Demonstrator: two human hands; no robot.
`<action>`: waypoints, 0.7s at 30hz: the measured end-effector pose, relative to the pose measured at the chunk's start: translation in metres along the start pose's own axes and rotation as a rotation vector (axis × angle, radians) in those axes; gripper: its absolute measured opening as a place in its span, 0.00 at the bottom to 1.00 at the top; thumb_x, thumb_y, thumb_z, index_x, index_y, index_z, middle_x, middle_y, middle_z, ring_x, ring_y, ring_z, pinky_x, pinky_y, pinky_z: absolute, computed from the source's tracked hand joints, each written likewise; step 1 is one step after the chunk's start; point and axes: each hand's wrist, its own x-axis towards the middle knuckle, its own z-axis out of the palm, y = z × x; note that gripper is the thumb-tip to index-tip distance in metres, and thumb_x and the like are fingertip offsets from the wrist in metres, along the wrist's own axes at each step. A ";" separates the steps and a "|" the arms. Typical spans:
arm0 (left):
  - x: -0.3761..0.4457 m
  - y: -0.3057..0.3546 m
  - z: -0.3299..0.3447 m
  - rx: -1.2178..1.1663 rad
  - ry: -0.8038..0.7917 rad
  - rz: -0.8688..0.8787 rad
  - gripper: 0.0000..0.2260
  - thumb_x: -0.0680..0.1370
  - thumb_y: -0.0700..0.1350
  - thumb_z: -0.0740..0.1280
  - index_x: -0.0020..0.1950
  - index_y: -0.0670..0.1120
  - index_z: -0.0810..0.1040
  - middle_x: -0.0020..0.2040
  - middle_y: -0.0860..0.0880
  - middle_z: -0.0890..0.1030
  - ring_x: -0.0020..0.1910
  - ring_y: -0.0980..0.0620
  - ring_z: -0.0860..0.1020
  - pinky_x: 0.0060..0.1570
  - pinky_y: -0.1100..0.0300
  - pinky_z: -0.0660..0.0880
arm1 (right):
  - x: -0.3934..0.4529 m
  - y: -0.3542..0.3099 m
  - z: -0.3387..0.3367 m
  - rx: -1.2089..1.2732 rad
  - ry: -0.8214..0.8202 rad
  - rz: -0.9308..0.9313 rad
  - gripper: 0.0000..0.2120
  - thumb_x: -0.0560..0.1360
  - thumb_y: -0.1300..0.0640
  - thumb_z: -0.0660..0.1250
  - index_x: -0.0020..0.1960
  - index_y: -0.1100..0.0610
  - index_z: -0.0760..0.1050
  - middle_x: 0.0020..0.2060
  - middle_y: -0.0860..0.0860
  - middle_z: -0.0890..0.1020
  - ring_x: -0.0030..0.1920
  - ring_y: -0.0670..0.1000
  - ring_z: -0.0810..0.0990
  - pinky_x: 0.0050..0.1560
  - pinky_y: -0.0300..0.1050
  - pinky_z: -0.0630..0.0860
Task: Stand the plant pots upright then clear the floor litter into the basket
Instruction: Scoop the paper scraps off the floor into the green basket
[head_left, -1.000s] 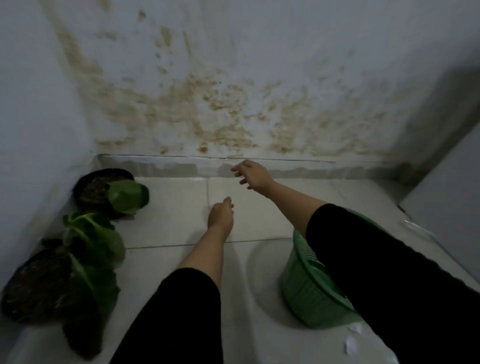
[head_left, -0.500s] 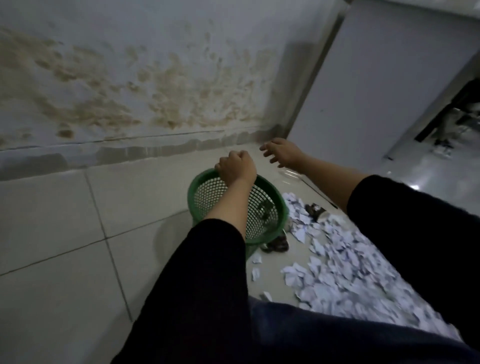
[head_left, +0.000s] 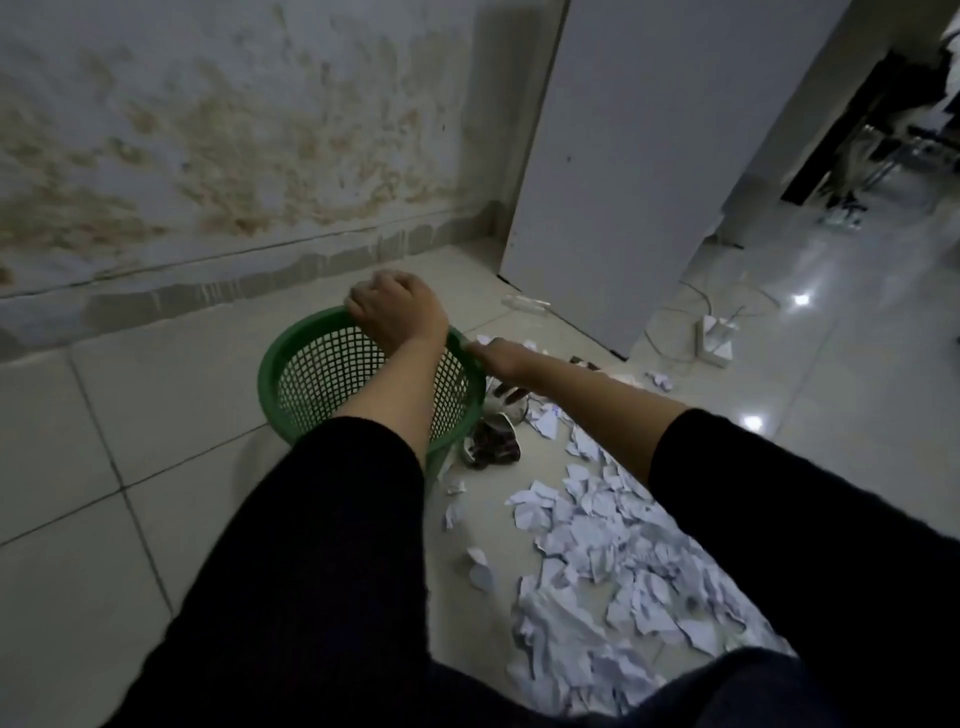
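Left hand (head_left: 397, 314) grips green mesh basket (head_left: 311, 384) far rim, right hand (head_left: 498, 358) on right rim (grip unclear), paper scraps (head_left: 613, 561) right.

You are not seeing any text that can be read here. The white paper scraps (head_left: 613, 566) on the floor are maybe carrying some faint print, but the light is too dim to tell. The green basket (head_left: 291, 374) and the dark wrapper (head_left: 491, 447) beside it are showing no legible label.
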 end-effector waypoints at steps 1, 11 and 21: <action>0.003 0.000 -0.004 0.081 0.028 -0.006 0.16 0.80 0.50 0.55 0.59 0.42 0.74 0.64 0.41 0.70 0.66 0.43 0.64 0.67 0.49 0.63 | 0.000 0.007 0.007 0.035 -0.028 -0.012 0.29 0.81 0.37 0.52 0.62 0.61 0.73 0.55 0.60 0.78 0.53 0.62 0.81 0.50 0.55 0.82; -0.002 -0.043 -0.053 0.480 -0.030 -0.515 0.31 0.77 0.54 0.57 0.76 0.41 0.55 0.76 0.38 0.55 0.74 0.39 0.54 0.73 0.44 0.52 | -0.017 0.012 0.024 0.461 -0.259 -0.143 0.16 0.83 0.55 0.57 0.64 0.67 0.67 0.45 0.61 0.81 0.38 0.57 0.83 0.42 0.51 0.84; -0.039 -0.029 -0.034 0.085 -0.015 -0.114 0.12 0.80 0.45 0.58 0.58 0.43 0.76 0.59 0.42 0.76 0.63 0.42 0.69 0.58 0.53 0.69 | -0.038 0.014 0.029 0.294 -0.507 -0.202 0.29 0.82 0.39 0.51 0.68 0.61 0.70 0.57 0.61 0.79 0.43 0.57 0.83 0.47 0.50 0.81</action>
